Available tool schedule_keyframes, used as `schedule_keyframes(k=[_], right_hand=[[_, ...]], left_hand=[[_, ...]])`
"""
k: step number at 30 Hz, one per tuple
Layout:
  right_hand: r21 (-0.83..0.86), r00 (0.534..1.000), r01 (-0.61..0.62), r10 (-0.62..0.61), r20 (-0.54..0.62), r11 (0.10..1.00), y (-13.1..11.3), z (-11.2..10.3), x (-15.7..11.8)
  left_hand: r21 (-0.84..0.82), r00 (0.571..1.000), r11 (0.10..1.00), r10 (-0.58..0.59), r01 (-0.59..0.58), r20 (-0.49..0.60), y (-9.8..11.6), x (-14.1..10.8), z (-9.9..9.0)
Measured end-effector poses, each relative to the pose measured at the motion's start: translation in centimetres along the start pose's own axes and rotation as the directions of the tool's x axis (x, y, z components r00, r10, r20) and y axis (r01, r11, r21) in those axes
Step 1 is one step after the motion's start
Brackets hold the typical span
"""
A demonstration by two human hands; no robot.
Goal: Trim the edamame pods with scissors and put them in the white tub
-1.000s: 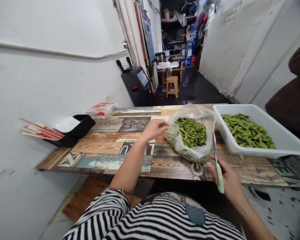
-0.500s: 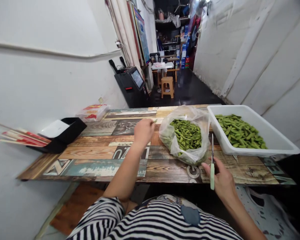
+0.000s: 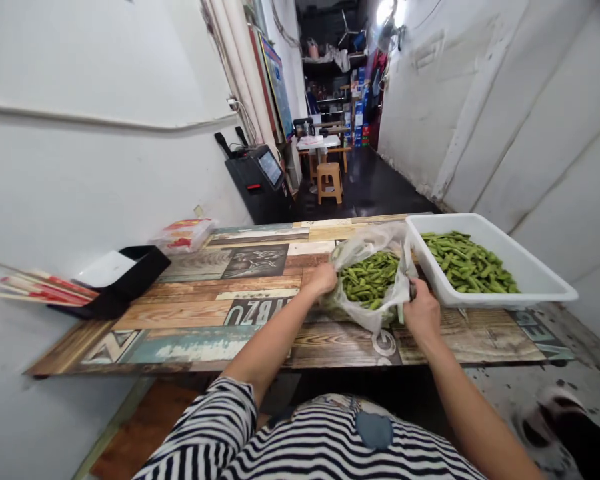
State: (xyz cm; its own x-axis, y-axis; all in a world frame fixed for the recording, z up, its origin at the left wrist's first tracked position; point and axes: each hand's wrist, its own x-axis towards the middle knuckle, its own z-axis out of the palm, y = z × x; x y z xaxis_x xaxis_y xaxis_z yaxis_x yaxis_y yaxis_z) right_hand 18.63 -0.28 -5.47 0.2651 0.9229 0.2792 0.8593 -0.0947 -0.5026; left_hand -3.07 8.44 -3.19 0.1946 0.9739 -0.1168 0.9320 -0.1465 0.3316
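Note:
A clear plastic bag (image 3: 380, 320) full of green bean pods (image 3: 369, 277) stands with its mouth open on the wood-patterned table. My left hand (image 3: 323, 279) is closed on the bag's left rim. At the opposite side, my right hand (image 3: 423, 308) is closed round a pair of scissors (image 3: 401, 312) with pale green handles, pressed against the bag's right edge. Whether its fingers also pinch the plastic I cannot tell. Just right of the bag, a white plastic tub (image 3: 530, 270) holds more bean pods (image 3: 467, 262).
On the table's left side lie a black holder (image 3: 115, 293) with red-and-white chopstick packets (image 3: 45, 288) and a plastic packet (image 3: 183, 235). A black touchscreen machine (image 3: 257, 180) stands beyond the table, near a stool (image 3: 329, 183). At lower right, someone's foot (image 3: 560, 407) shows.
My left hand has moved right, from above the table onto the bag's rim. My right hand has brought the scissors up and left against the bag, whose mouth has shifted shape.

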Motion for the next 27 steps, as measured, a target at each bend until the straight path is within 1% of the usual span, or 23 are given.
schedule_keyframes(k=[2,3,5,6,7,8,9,10,11,12,13,14,15,16,17,18,19,20,22,23,25,27], right_hand=[[0.004,0.999,0.036,-0.036,0.003,0.999,0.6,-0.5,1.8],[0.005,0.998,0.061,-0.061,0.017,0.998,0.8,-0.9,2.6],[0.004,0.993,0.107,-0.108,0.049,0.994,1.4,-1.9,3.5],[0.001,0.991,0.122,-0.121,0.057,0.993,1.6,-2.6,3.6],[-0.008,0.991,0.123,-0.123,0.051,0.992,1.6,-3.2,3.5],[-0.02,0.993,0.116,-0.116,0.033,0.993,1.5,-3.9,3.1],[-0.031,0.995,0.101,-0.101,0.007,0.994,1.3,-4.6,2.6],[-0.034,0.997,0.07,-0.071,-0.04,0.997,0.8,-5.3,1.9],[0.029,0.995,0.012,-0.009,-0.101,1.0,0.1,-5.7,1.1],[0.141,0.993,-0.014,0.03,-0.112,0.99,-0.6,-6.0,0.4],[0.299,0.999,-0.004,0.019,-0.047,0.954,-1.4,-6.1,-0.4],[0.465,0.999,-0.007,-0.016,0.046,0.885,-2.2,-5.9,-1.0],[0.577,0.991,-0.024,-0.057,0.122,0.816,-2.8,-5.5,-1.4],[0.612,0.984,-0.016,-0.097,0.15,0.79,-3.3,-5.0,-1.7],[0.565,0.978,0.032,-0.142,0.152,0.825,-3.5,-4.3,-1.7],[0.422,0.976,0.1,-0.171,0.133,0.901,-3.4,-3.7,-1.4],[0.225,0.979,0.153,-0.179,0.1,0.962,-3.1,-3.0,-1.0],[0.155,0.982,0.151,-0.166,0.086,0.976,-2.6,-2.4,-0.3],[0.087,0.99,0.126,-0.131,0.061,0.988,-1.4,-1.4,1.4],[0.061,0.992,0.114,-0.117,0.052,0.992,-0.8,-1.1,2.3],[0.025,0.993,0.106,-0.107,0.046,0.994,0.3,-0.4,3.8],[0.005,0.991,0.122,-0.122,0.048,0.993,1.0,0.2,4.9]], left_hand=[[-0.002,0.999,1.0,0.024,-0.024,0.041,-0.3,-3.2,0.8],[-0.002,0.998,0.999,0.033,-0.033,0.053,-0.5,-4.8,0.8],[0.016,0.998,0.999,0.036,-0.037,0.051,-1.0,-7.7,0.2],[0.023,0.999,1.0,0.02,-0.02,0.025,-1.1,-8.7,-0.4],[0.028,0.999,1.0,0.012,-0.011,-0.038,-0.9,-9.5,-1.1],[0.027,0.988,0.999,0.045,-0.041,-0.145,-0.4,-9.9,-1.8],[0.025,0.961,0.993,0.117,-0.114,-0.253,0.3,-9.9,-2.4],[0.017,0.92,0.975,0.217,-0.224,-0.326,1.2,-9.6,-2.7],[-0.001,0.881,0.934,0.336,-0.357,-0.334,2.2,-8.9,-2.8],[-0.032,0.845,0.874,0.458,-0.485,-0.276,3.2,-8.0,-2.7],[-0.075,0.821,0.826,0.538,-0.559,-0.192,4.0,-6.7,-2.4],[-0.106,0.835,0.829,0.537,-0.549,-0.121,4.5,-5.2,-2.0],[-0.109,0.88,0.874,0.467,-0.474,-0.084,4.7,-3.6,-1.6],[-0.102,0.934,0.93,0.345,-0.353,-0.09,4.4,-2.0,-1.3],[-0.112,0.966,0.964,0.225,-0.239,-0.124,3.9,-0.4,-1.0],[-0.119,0.975,0.975,0.169,-0.187,-0.141,3.0,1.2,-0.9],[-0.131,0.98,0.979,0.138,-0.157,-0.141,2.1,2.5,-0.8],[-0.146,0.984,0.979,0.123,-0.142,-0.128,1.2,3.7,-0.9],[-0.188,0.988,0.971,0.135,-0.147,-0.074,-0.3,5.7,-0.9],[-0.215,0.988,0.965,0.144,-0.151,-0.05,-0.6,6.5,-0.9],[-0.269,0.988,0.951,0.153,-0.152,-0.018,-0.7,7.5,-0.7],[-0.303,0.99,0.943,0.142,-0.136,-0.001,-0.5,7.7,-0.3]])
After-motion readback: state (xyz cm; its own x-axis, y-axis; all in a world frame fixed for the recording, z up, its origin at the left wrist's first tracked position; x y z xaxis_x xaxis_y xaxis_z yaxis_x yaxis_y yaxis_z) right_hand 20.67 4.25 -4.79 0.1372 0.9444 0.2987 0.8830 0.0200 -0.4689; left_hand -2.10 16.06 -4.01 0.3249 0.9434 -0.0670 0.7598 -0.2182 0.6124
